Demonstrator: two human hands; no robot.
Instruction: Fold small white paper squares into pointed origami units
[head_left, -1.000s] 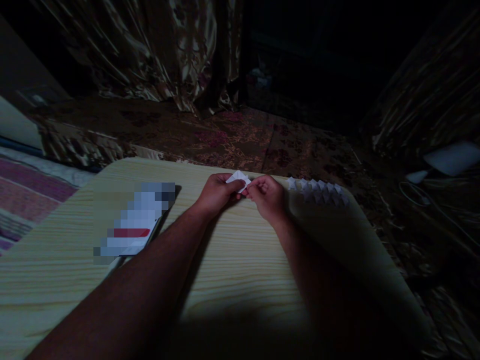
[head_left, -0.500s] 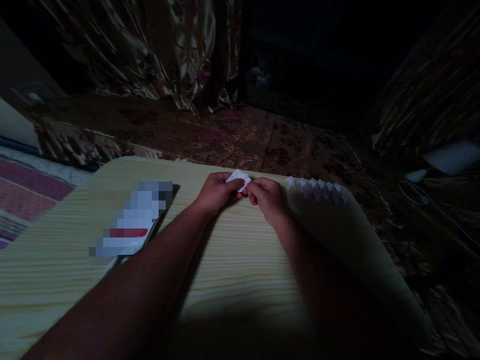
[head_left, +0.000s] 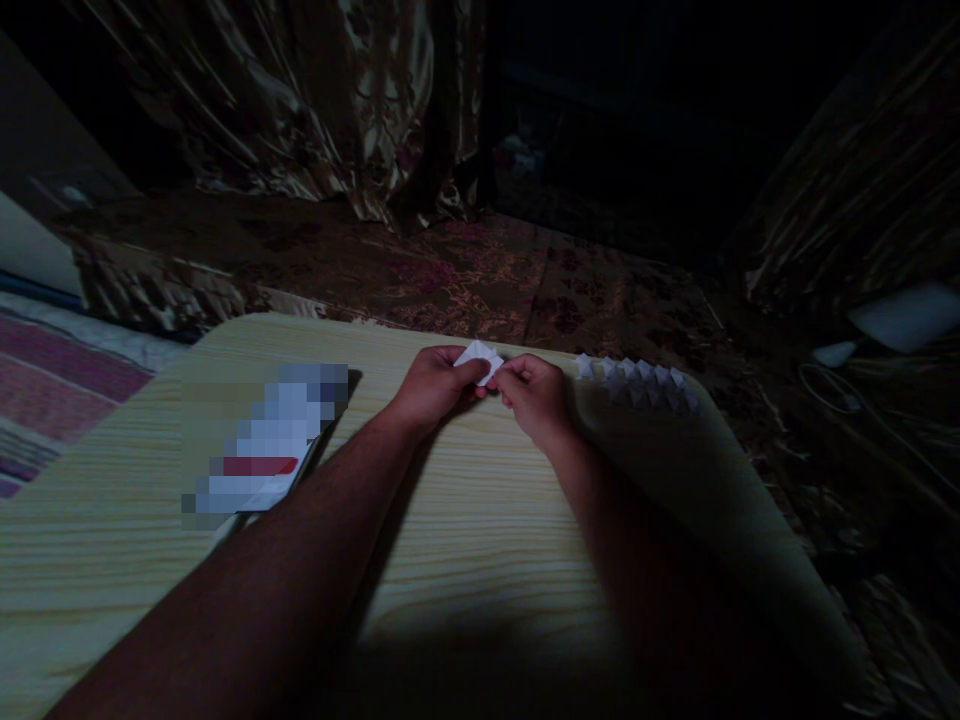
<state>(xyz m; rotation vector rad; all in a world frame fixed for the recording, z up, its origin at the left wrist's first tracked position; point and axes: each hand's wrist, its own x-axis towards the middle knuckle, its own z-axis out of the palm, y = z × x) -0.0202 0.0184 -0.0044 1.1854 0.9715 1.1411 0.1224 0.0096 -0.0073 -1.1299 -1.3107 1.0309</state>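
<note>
A small folded piece of white paper (head_left: 478, 357) is pinched between both my hands near the far edge of a light wooden table (head_left: 465, 560). My left hand (head_left: 435, 388) grips its left side with thumb and fingers closed. Closed in the same way, my right hand (head_left: 534, 395) pinches the paper's right side. Both forearms stretch across the table towards it. To the right of my right hand lies a row of several small folded white paper pieces (head_left: 637, 378) along the table's far right edge.
A flat blurred-out booklet or card (head_left: 262, 450) with a red stripe lies on the table's left part. Around the table are a dark patterned floor covering (head_left: 465, 270), shiny curtains (head_left: 300, 100), a striped rug (head_left: 45, 400) at left and white objects (head_left: 900, 315) at right.
Hands and paper stay in nearly the same place; only slight shifts of the fingers on the paper and of the view.
</note>
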